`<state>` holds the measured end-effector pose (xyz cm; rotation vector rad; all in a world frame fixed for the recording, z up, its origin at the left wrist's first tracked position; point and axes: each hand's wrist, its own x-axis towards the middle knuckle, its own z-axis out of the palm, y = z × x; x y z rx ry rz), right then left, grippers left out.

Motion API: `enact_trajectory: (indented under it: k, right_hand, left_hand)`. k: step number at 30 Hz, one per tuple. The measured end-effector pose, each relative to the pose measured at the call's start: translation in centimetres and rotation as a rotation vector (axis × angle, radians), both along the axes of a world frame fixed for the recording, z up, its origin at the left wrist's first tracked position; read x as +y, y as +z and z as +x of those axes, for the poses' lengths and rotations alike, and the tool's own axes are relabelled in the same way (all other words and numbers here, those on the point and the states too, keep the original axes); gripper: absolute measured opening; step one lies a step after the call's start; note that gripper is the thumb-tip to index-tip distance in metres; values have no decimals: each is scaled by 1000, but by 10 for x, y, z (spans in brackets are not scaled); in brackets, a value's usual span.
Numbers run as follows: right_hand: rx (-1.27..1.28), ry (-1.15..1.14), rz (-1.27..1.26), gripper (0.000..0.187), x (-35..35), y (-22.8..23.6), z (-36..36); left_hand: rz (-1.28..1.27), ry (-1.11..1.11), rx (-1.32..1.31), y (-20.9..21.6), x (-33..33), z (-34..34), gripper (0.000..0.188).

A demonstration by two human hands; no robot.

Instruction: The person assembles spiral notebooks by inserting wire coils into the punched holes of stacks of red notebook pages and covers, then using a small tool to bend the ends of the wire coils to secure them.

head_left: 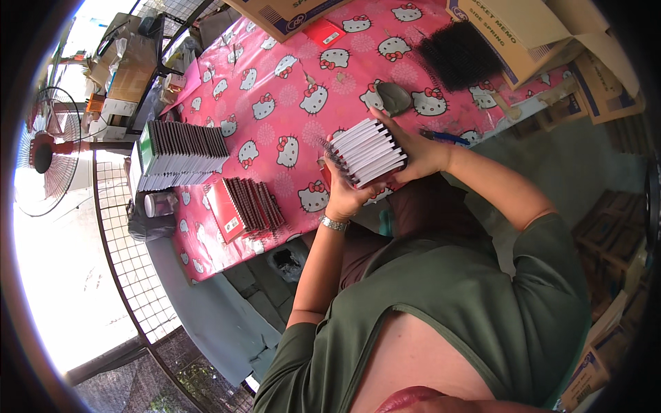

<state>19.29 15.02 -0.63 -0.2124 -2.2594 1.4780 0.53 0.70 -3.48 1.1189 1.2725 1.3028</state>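
Observation:
A bundle of small spiral memo notebooks [366, 153], white page edges facing up, is gripped between my two hands over the near edge of the table. My left hand [348, 194], with a metal watch at the wrist, holds the bundle's left and lower side. My right hand [420, 153] wraps its right side, thumb along the far end. A short row of red-covered spiral notebooks [242, 208] stands to the left of my left hand. Farther left is a longer row of green-covered spiral notebooks [180, 157].
A pink, cat-print cloth covers the table [265, 151]. A pile of black spiral coils [460, 55] lies at the far right, near a grey dish [392, 98] and cardboard boxes [513, 34]. Blue pens [446, 138] lie by my right hand. A fan [48, 153] stands left.

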Motion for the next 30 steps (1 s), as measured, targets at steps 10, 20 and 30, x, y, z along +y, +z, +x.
enact_trajectory:
  k: [10,20,30]
  right_hand:
    - [-145,137,63,130,9,27,7]
    - [-89,148,53,135,15,-15,4]
    - [-331,185,128,132,47,44,-42]
  left_hand:
    - [22,-2,298,10,0,9,49]
    - [127,13,565,-30,5,-8,88]
    - [125,195,139,27,23,-27,88]
